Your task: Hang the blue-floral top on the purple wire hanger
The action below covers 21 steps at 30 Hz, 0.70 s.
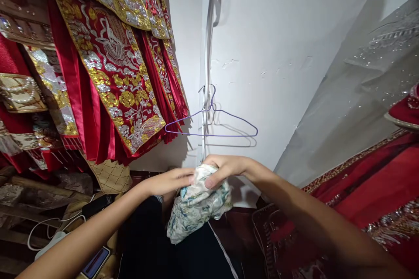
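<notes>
In the lower middle of the frame, both bare hands met on a bundled cloth (196,207), white with a blue-green floral print. The right hand (225,168) came in from the lower right and gripped the top of the bundle, its fingers (212,179) curled shut over the fabric with the thumb pressed against the front. The left hand (170,181) reached in from the lower left with its fingers stretched nearly flat, their tips touching the upper left edge of the cloth; whether they pinched it or merely rested on it could not be told. The bulk of the cloth hung below the two hands in loose folds, in front of something dark.

Just above the hands, an empty purple wire hanger (212,124) hung against the white wall (278,52), hooked on a thin vertical rail (207,52) at the centre of the frame. In the upper left, red garments with gold and silver embroidery (114,61) hung in overlapping layers. More red embroidered fabric (369,192) filled the lower right, with a sheer sequined cloth (369,83) above it. At the lower left, a white cable (49,226) looped near a phone (96,262) lying at the bottom edge.
</notes>
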Tool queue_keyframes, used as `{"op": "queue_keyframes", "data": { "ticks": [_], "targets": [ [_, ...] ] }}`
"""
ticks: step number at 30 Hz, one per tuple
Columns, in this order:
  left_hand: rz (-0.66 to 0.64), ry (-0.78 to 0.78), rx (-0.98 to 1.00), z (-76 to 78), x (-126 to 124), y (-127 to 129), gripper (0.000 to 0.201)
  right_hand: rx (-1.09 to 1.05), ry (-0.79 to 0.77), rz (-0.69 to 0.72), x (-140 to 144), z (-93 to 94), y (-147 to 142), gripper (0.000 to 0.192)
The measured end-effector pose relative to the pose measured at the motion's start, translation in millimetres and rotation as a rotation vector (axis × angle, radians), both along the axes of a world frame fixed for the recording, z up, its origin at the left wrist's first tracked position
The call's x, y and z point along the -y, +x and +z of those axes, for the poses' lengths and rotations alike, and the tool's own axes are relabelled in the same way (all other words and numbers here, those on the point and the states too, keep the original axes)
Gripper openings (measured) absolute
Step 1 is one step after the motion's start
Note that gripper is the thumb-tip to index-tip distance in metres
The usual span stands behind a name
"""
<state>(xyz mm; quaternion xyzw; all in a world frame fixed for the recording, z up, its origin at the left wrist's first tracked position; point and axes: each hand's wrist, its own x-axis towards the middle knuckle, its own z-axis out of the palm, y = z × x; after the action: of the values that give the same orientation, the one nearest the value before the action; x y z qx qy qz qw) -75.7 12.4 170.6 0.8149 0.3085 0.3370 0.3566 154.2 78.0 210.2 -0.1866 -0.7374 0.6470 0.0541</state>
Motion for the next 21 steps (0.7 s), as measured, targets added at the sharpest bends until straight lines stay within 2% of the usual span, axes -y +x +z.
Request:
{"op": "queue_keyframes", "data": {
  "ticks": [2,4,6,7,9,11,13,15,18,21],
  "targets": [
    [-0.057,-0.032,-0.097,-12.7,11.3,-5.9,0.031,0.009,0.270,-0.044,-12.5,14.1,13.5,0.020],
    [-0.028,-0.038,-0.270,-25.0,19.5,-13.6,0.027,-0.078,0.544,-0.304,-29.3,16.5,24.0,0.021],
    [0.092,0.008,-0.464,-34.2,18.3,-24.3,0.020,-0.123,0.716,-0.600,-48.4,4.8,30.6,0.038],
    [0.171,0.038,-0.560,-37.2,13.4,-30.6,0.019,-0.110,0.744,-0.712,-57.7,-5.5,32.7,0.047],
    [0.345,0.088,-0.739,-39.7,-3.1,-44.6,0.021,-0.052,0.728,-0.823,-74.7,-30.2,35.4,0.052],
    [0.475,0.093,-0.868,-37.4,-23.4,-58.4,0.028,-0.016,0.698,-0.838,-88.5,-53.1,37.9,0.045],
    [0.556,0.083,-0.918,-30.6,-41.8,-69.1,0.034,-0.015,0.684,-0.837,-98.9,-67.9,42.3,0.039],
    [0.589,0.144,-0.911,-20.4,-55.5,-74.1,0.034,-0.013,0.689,-0.867,-106.3,-73.2,49.7,0.036],
    [0.630,0.286,-0.865,-2.6,-68.2,-70.0,0.035,0.019,0.720,-0.980,-112.0,-69.0,66.8,0.029],
    [0.628,0.276,-0.796,11.4,-74.6,-58.5,0.040,0.069,0.770,-1.093,-111.6,-60.1,87.2,0.024]
  ]
}}
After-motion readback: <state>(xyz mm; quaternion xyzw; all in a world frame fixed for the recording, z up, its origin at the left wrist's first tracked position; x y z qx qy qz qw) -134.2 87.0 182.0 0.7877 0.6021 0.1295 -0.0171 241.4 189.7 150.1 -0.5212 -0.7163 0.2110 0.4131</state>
